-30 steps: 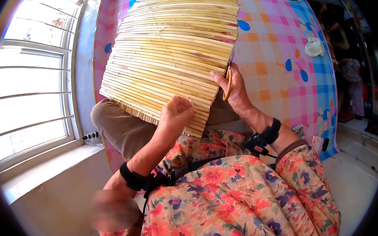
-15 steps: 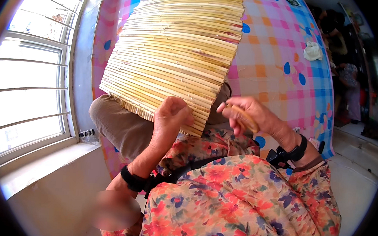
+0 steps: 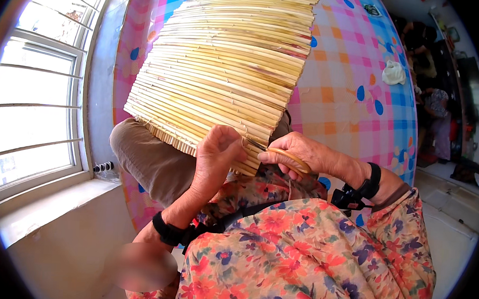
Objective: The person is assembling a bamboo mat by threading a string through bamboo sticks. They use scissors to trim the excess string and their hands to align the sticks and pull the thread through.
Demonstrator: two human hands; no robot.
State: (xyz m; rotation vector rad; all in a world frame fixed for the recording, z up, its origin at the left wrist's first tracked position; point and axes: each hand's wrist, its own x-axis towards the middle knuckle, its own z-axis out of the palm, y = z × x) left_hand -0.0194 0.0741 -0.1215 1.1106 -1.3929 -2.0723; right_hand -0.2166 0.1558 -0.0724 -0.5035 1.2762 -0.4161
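Observation:
A woven mat of pale yellow reed stalks (image 3: pixel 227 67) leans over my raised knee in tan trousers (image 3: pixel 152 158). My left hand (image 3: pixel 217 154) pinches the mat's near edge, fingers closed on it. My right hand (image 3: pixel 304 155) holds scissors with orange handles (image 3: pixel 289 157), fingers through the loops. The thin blades point left and reach the mat's edge right beside my left fingertips. Both wrists wear black bands, and my floral sleeves fill the lower part of the view.
A pink, orange and blue checked cloth (image 3: pixel 356 85) lies under the mat, with a small white crumpled thing (image 3: pixel 393 72) on it. A barred window (image 3: pixel 31 100) and pale sill (image 3: pixel 47 210) are at left. Dark furniture (image 3: pixel 458 107) stands at far right.
My right hand came off the mat's right edge, dropped lower and swung left, bringing the scissors' blades to the near edge by my left hand. The left hand stayed on the edge.

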